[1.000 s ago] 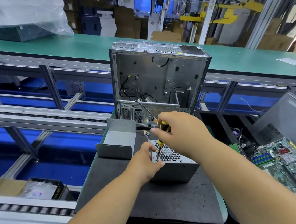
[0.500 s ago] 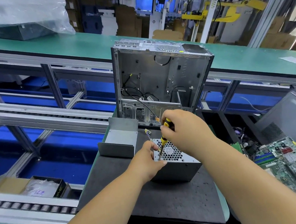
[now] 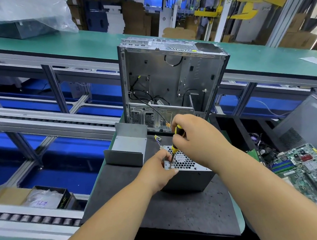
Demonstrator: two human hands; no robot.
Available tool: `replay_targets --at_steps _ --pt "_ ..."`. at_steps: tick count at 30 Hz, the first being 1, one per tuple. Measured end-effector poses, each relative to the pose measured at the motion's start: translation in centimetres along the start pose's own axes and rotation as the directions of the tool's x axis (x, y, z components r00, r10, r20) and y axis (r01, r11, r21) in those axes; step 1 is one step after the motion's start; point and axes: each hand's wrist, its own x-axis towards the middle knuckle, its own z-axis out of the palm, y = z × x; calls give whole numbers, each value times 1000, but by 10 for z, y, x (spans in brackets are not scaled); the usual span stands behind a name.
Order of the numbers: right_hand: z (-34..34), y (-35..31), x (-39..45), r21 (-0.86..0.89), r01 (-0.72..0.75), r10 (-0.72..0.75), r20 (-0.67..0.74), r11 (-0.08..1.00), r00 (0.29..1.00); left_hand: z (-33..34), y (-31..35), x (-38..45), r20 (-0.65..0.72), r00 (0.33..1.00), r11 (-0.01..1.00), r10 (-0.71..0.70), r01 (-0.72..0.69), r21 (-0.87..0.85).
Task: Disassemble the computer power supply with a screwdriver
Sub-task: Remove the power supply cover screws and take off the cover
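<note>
Little had shifted since half a second before: the right hand point(image 3: 192, 135) kept its grip clamped on the screwdriver point(image 3: 174, 147), tip at a screw near the power supply's point(image 3: 186, 172) left corner. The left hand point(image 3: 159, 170) pinched that corner, steadying it. Unscrewing seemed underway; next, lifting the screw free. The supply sat on a dark mat point(image 3: 183, 211) on the worktop, before an open case point(image 3: 171, 79), conveyor rails point(image 3: 36, 121) to the left.

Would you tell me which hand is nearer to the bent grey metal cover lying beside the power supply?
Left. The left hand grips the power supply just right of the cover; the right hand sits farther right.
</note>
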Motion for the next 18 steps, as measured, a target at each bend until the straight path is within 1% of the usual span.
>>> replay_targets --at_steps 2,4,10,15,18 --pt "1 1 0 -100 8 -10 -27 995 1000 0 -1 0 2 1000 1000 1 -1 -12" --pt "1 2 2 -120 -7 2 -38 993 999 1 -2 1 4 1000 1000 -2 2 -13" --pt "2 1 6 -41 -30 31 14 999 999 1 -3 1 -11 1000 1000 15 -15 20" --pt "2 3 3 50 -80 79 15 996 997 1 -4 1 -13 1000 999 26 -26 37" --pt "0 3 2 70 -94 91 41 993 995 1 -4 2 -13 999 998 38 -37 51"
